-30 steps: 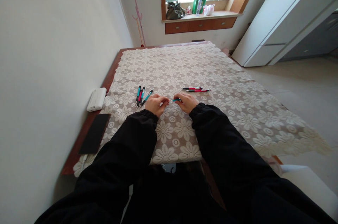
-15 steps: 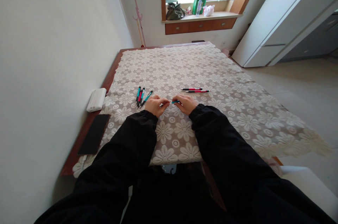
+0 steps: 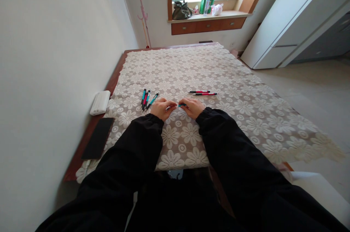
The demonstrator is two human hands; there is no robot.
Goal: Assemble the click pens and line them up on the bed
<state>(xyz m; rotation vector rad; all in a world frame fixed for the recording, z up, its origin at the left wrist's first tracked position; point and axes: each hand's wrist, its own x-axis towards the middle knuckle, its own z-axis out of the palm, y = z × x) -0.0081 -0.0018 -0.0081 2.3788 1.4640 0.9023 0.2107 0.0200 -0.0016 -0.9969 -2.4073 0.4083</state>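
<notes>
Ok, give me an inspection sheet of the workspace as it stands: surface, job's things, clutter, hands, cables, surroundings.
Surface: table under a floral lace cloth.
Job's things: teal pen held between both hands; group of pens lying left of the hands; two red pens lying beyond the right hand.
Clutter: white box and black slab at the table's left edge.
Hands: left hand and right hand both pinch the teal pen, one at each end.
Cables: nothing seen.
Surroundings: wall at left; window sill with bags; white cabinet at right.
</notes>
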